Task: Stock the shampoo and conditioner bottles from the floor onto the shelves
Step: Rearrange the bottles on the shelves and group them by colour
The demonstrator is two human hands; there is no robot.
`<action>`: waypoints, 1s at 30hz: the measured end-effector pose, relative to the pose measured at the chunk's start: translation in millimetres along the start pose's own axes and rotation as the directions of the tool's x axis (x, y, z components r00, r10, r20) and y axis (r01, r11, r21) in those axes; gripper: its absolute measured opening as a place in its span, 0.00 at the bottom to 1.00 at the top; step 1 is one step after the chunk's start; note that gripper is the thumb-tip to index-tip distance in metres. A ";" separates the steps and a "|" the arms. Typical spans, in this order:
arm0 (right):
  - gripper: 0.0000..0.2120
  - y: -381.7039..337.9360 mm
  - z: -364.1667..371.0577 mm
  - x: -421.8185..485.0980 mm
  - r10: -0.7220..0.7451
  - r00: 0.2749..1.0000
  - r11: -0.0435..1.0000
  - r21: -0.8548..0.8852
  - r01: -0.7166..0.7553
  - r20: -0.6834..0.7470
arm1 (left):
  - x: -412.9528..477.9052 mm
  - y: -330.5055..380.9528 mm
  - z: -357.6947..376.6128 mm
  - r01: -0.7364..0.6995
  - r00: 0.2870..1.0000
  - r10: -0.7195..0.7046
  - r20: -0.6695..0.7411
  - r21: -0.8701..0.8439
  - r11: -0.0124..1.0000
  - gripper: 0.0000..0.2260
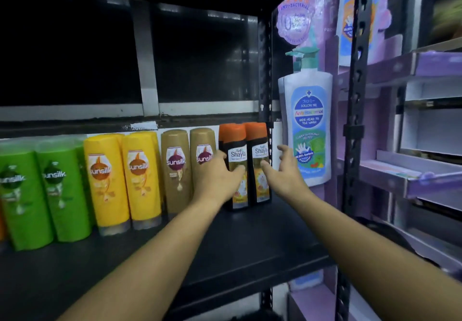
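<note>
So | my left hand (220,178) lay open against one orange-capped black plastic shampoo bottle (237,154), my right hand (282,170) open too, fingertip on its twin (261,188) | both upright at the dark metal shelf (250,240) right end | my worry: shove too hard, they'd domino into the gold plastic bottles (176,170)

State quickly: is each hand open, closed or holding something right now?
Left hand: open, fingers resting on the left orange-capped bottle.
Right hand: open, fingers spread, one fingertip touching the right orange-capped bottle.
</note>
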State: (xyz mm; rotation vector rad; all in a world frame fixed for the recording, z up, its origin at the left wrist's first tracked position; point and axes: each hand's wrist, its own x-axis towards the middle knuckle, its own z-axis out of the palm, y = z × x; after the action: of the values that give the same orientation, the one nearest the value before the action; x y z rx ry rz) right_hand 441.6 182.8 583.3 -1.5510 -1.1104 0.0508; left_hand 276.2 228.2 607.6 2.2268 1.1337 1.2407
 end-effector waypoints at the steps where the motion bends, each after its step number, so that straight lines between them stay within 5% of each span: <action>1: 0.31 8.3 4.0 -3.4 0.042 0.999 0.999 -0.008 -0.042 0.026 | -3.2 -5.1 9.0 0.043 0.999 -0.042 0.026 -0.027 0.999 0.14; 11: 0.33 48.4 13.8 -6.1 0.110 0.958 0.994 -0.032 -0.106 0.263 | -8.8 -35.7 58.9 0.148 0.982 -0.158 0.103 0.093 0.985 0.25; 21: 0.28 54.5 23.4 0.4 0.088 0.975 0.988 -0.145 -0.059 0.206 | -3.8 -42.6 68.1 0.138 0.990 -0.135 -0.028 0.240 0.961 0.21; 30: 0.20 54.0 26.7 -4.3 0.060 0.990 0.952 -0.304 -0.019 0.125 | -3.7 -48.0 60.0 0.146 0.989 -0.151 -0.012 0.321 0.936 0.16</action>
State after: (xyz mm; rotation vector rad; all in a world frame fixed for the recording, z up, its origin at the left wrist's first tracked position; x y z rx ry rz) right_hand 456.5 206.4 529.7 -1.8660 -1.2354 0.0111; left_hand 302.0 259.5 542.2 2.3156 1.5644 1.0395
